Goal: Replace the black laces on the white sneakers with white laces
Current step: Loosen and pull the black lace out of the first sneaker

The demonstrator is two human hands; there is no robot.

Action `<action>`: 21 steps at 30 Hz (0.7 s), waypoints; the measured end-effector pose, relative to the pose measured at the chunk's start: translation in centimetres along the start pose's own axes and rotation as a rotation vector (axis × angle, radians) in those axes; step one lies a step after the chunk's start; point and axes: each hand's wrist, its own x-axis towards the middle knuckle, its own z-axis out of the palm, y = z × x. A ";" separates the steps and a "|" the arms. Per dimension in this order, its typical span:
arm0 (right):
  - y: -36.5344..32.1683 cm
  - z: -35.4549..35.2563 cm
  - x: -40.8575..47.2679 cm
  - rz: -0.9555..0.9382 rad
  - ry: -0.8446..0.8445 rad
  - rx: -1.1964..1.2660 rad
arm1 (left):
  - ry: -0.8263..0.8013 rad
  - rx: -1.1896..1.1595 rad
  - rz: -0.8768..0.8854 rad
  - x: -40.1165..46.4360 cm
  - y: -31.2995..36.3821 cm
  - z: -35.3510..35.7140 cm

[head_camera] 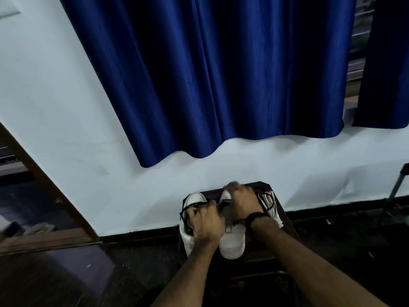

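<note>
Both hands sit on the right sneaker (232, 242) atop the dark stool (285, 218), left hand (207, 222) seemingly pinching black lace (188, 210), right hand (242, 201) grip hidden, white laces (271, 203) just right; a sharp tug could tip the shoe off.

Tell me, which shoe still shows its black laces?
The left sneaker: black laces loop over it by the left hand. The right sneaker is mostly covered by the right hand.

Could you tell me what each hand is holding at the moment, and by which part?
The left hand grips the black laces on the left sneaker. The right hand rests over the right sneaker; its hold cannot be told.
</note>
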 end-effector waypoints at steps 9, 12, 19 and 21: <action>-0.2 -0.1 0.3 0.131 0.079 0.237 | -0.001 0.002 0.003 -0.1 0.2 -0.4; 2.1 -2.1 -0.1 0.464 0.316 0.534 | 0.007 0.010 -0.020 -0.2 0.4 -0.5; 4.5 -3.9 -0.2 0.682 0.587 0.602 | -0.017 0.038 -0.038 -0.3 0.4 -0.5; 4.3 -3.2 -0.7 0.541 0.347 0.299 | -0.020 0.023 -0.037 -0.2 0.2 -0.5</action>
